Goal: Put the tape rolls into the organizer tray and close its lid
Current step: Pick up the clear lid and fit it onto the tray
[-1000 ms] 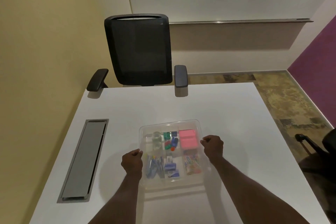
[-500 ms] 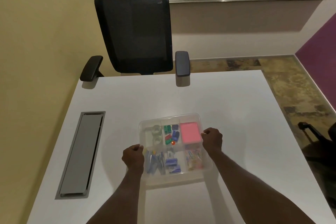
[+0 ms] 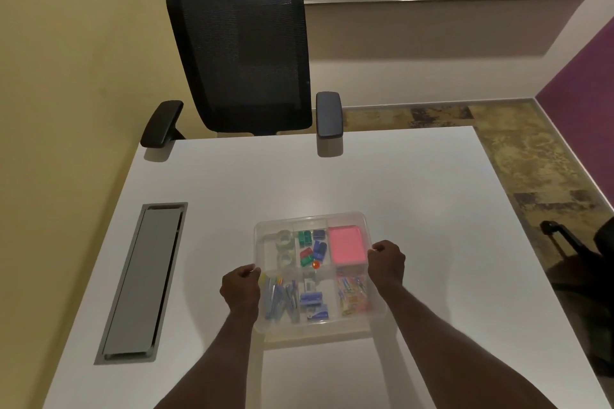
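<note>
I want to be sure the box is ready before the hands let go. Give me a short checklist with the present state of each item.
1. Both tape rolls inside the organizer tray, far-left compartment: ok.
2. No tape rolls left out on the white table: ok.
3. Clear lid lying over the tray: ok.
4. Lid snapped down along every edge: cannot tell.
5. Left hand and right hand at opposite side edges: ok.
6. Tray resting flat on the table: cannot tell.
</note>
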Tool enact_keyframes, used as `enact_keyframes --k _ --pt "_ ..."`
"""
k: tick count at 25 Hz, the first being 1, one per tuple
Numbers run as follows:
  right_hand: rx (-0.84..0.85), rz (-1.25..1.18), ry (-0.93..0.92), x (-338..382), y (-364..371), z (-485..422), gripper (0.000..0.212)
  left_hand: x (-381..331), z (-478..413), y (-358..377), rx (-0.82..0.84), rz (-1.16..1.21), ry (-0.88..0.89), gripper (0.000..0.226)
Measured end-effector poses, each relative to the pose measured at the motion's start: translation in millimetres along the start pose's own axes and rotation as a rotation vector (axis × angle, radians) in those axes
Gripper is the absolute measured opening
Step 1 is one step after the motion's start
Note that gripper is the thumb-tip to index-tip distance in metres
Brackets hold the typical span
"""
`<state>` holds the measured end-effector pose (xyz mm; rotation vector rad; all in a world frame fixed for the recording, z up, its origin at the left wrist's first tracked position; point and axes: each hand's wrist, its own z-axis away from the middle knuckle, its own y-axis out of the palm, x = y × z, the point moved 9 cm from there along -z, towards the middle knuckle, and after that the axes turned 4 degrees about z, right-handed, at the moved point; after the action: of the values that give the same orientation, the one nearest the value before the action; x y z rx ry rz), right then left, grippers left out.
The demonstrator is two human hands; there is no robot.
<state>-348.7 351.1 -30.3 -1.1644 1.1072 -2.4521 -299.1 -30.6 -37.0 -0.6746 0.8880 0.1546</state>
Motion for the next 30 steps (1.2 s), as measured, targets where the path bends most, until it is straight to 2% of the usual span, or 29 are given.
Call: enact_keyframes --k 4,6,12,15,16,18,20,22,25,30 --pt "-0.01 0.028 0.009 -22 -11 9 0.009 11 16 7 0.023 -0.003 -0.02 0.02" --pt "-0.024 0.059 0.016 -34 -19 13 0.015 15 26 10 0.042 -0.024 -0.02 0.014" --pt "-0.035 0.148 0.006 -61 -22 25 0.017 16 50 20 0.055 -0.241 0.08 0.009" --pt "-0.037 0.231 -0.129 -46 -21 28 0.034 -14 58 37 -0.034 -0.497 0.334 0.043" --pt "-0.041 0.275 -0.203 -38 -20 29 0.041 -31 62 54 0.011 -0.562 0.468 0.051" --pt "-0.054 0.402 -0.379 -17 -16 31 0.056 -57 75 105 0.282 -0.643 0.68 0.063" --pt "-0.058 0.523 -0.551 -2 -8 34 0.065 -65 91 158 0.554 -0.757 0.781 0.072" --pt "0.034 0.587 -0.573 -2 6 28 0.067 -62 99 197 0.688 -0.924 0.829 0.08" --pt "0.096 0.631 -0.538 -12 16 16 0.065 -56 101 225 0.734 -1.037 0.809 0.088" --pt "0.143 0.741 -0.517 -21 27 12 0.065 -51 97 233 0.694 -1.081 0.755 0.093"
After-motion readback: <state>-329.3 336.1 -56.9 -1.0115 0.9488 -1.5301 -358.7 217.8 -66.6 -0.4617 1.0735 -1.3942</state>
